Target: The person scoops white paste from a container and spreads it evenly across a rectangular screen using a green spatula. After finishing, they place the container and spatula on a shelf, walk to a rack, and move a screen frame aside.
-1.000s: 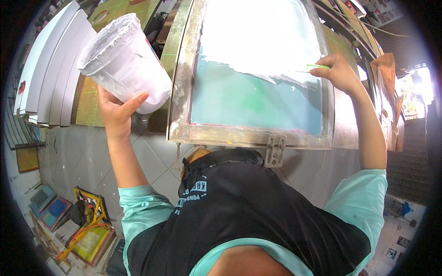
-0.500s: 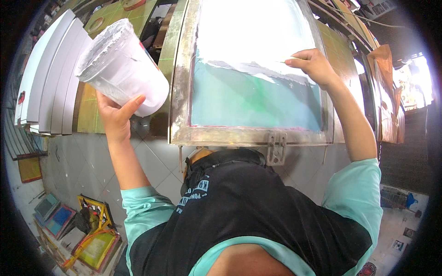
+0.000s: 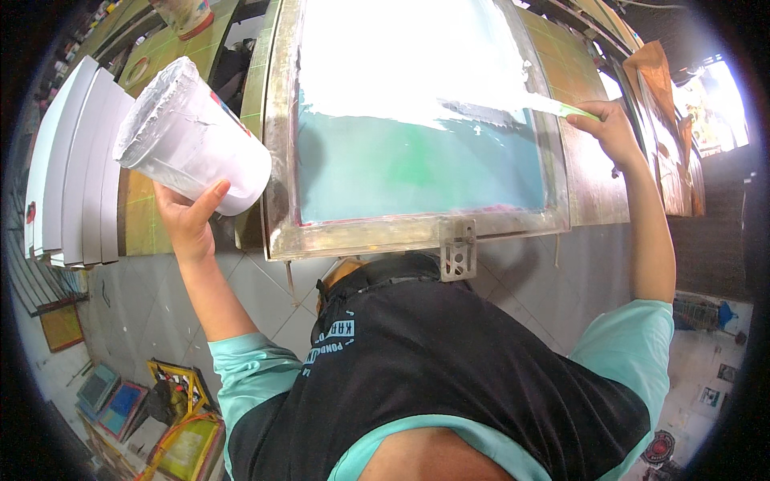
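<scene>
My left hand (image 3: 188,224) grips a white plastic tub (image 3: 204,148) near its base; the tub tilts with its mouth up and to the left, and its rim is caked with white paste. Pinched in my right hand (image 3: 616,136) is a spatula (image 3: 568,109) with a green handle, its blade coated in white. The blade is over the right side of a printing screen's metal frame (image 3: 281,160). Thick white ink (image 3: 409,56) covers the far part of the screen's mesh (image 3: 369,172), while the near part shows blue-green.
A metal bracket (image 3: 459,252) juts from the frame's near edge toward my body. White panels (image 3: 68,176) stand at the left. Another tub (image 3: 184,14) is on the far-left table. Framed screens (image 3: 124,401) lie on the lower-left floor.
My right hand has moved right, away from the mesh to beyond the frame's right side, bringing the spatula into clearer view. The tub stays tilted in my left hand. The view has shifted slightly.
</scene>
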`<state>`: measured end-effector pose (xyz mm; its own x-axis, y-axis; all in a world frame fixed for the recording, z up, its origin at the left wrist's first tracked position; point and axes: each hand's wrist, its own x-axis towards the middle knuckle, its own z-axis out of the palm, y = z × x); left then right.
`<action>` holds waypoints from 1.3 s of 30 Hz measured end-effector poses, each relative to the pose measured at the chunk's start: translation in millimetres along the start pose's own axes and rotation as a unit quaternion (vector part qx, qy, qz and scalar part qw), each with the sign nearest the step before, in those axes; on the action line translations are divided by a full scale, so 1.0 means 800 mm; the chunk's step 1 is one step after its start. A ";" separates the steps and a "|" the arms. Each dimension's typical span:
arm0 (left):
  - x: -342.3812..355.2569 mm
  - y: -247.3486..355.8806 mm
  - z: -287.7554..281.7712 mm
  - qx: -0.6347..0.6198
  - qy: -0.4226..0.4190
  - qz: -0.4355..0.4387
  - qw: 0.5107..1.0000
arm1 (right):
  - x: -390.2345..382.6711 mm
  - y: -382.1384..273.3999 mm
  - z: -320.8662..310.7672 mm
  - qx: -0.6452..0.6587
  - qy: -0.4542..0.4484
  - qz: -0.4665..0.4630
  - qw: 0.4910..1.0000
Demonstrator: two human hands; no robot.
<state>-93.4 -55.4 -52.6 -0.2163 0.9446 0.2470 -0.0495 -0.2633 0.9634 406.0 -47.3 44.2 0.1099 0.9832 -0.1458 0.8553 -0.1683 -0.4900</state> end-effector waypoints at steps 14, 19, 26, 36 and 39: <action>0.003 -0.004 0.010 0.002 0.001 0.011 1.000 | 0.039 -0.005 0.017 -0.040 -0.003 0.006 0.999; -0.005 0.000 0.007 0.008 0.020 0.002 1.000 | 0.072 -0.032 0.017 -0.058 -0.023 -0.036 0.997; -0.013 0.000 -0.002 0.020 0.068 -0.010 0.997 | 0.109 -0.075 0.013 -0.088 -0.066 -0.077 0.991; -0.014 0.004 -0.009 0.011 0.084 -0.004 0.996 | 0.124 -0.091 0.072 0.028 -0.050 -0.099 0.993; -0.015 0.009 -0.012 0.014 0.080 -0.001 0.997 | 0.110 -0.088 0.062 0.054 -0.046 -0.079 0.994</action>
<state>-100.9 -70.2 -49.8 -0.3690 0.9013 0.2267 -0.0229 -0.2527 0.9673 330.8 47.8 23.1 -0.0719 0.9882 -0.1353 0.7985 -0.0242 -0.6016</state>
